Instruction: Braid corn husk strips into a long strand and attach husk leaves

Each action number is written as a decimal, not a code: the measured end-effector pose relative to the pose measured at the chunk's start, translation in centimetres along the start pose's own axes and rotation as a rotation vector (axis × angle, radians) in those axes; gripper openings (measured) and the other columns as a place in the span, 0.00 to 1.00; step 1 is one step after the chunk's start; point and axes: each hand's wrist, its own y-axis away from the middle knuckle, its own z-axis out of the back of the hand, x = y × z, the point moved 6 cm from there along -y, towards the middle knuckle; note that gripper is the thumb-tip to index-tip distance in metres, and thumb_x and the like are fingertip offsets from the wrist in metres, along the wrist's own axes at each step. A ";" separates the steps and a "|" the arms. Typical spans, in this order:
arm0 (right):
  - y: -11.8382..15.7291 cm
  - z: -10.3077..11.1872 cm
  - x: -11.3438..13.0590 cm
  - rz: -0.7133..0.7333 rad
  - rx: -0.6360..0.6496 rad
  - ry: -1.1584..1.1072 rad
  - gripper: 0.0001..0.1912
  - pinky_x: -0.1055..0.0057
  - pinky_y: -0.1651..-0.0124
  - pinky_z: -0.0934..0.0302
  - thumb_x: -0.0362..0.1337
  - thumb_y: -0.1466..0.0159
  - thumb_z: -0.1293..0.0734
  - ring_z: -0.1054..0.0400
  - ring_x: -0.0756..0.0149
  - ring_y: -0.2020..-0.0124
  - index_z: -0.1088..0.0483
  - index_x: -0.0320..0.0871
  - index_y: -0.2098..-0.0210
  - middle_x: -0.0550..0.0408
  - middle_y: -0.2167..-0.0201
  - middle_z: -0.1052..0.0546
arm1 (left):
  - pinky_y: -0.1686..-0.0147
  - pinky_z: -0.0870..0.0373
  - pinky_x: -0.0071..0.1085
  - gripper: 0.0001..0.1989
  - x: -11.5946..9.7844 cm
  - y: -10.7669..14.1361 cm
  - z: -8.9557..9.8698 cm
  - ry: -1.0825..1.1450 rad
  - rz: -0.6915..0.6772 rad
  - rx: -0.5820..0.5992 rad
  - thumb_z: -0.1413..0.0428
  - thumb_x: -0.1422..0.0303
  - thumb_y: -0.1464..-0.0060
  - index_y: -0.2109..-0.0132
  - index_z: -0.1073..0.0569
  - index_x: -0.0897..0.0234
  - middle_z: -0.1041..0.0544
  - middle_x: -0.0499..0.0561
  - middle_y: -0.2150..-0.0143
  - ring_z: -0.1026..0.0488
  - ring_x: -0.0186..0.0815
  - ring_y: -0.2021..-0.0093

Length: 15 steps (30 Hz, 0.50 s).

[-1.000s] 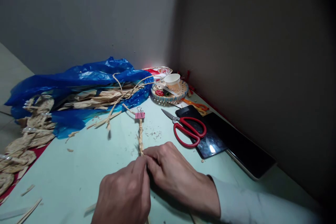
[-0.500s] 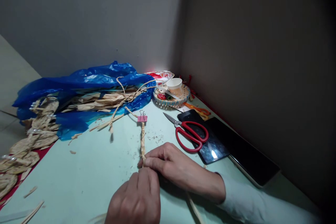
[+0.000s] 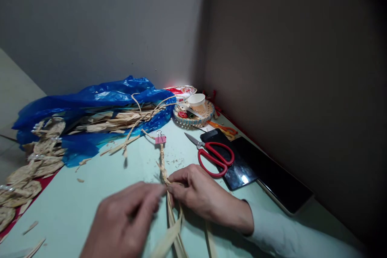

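A pale straw braid [image 3: 162, 160] runs toward me from a pink binder clip [image 3: 160, 140]. My right hand [image 3: 198, 197] pinches the braid's near end between thumb and fingers. Loose flat strands [image 3: 173, 225] spread from that point toward the bottom edge. My left hand [image 3: 127, 217], blurred, is just left of the pinch, its thumb and forefinger drawn together near the strands; whether a strand is between them cannot be made out.
Red-handled scissors [image 3: 216, 159] lie partly on a black phone [image 3: 232, 161], beside a larger dark device [image 3: 275, 177]. Behind are a woven tray [image 3: 193, 123] with a paper cup [image 3: 196, 102] and a blue bag [image 3: 99, 92] of straw.
My left hand has moved left and turned, uncovering the loose strands below the braid. My right hand keeps its pinch. The whole view has shifted slightly.
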 end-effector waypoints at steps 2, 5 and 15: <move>0.1 0.1 0.1 0.011 -0.002 -0.030 0.14 0.78 0.76 0.53 0.32 0.38 0.40 0.46 0.75 0.78 0.35 0.39 0.80 0.61 0.83 0.37 | 0.77 0.36 0.27 0.19 2.0 -1.2 0.6 0.291 0.290 0.030 0.48 0.51 0.45 0.66 0.22 0.61 0.30 0.45 0.80 0.33 0.33 0.79; 0.1 -0.1 0.2 0.027 0.010 -0.086 0.14 0.78 0.71 0.47 0.32 0.38 0.41 0.39 0.73 0.75 0.33 0.39 0.78 0.59 0.79 0.31 | 0.67 0.31 0.29 0.14 2.5 -2.2 -1.1 0.564 0.362 0.216 0.41 0.58 0.48 0.60 0.23 0.63 0.23 0.48 0.71 0.28 0.35 0.71; 0.4 -0.2 0.7 0.038 0.052 0.018 0.14 0.75 0.66 0.45 0.32 0.35 0.43 0.35 0.70 0.71 0.34 0.40 0.76 0.56 0.75 0.27 | 0.66 0.35 0.28 0.10 2.2 -2.0 -3.4 0.783 0.370 0.417 0.40 0.69 0.48 0.59 0.29 0.66 0.25 0.46 0.71 0.29 0.33 0.68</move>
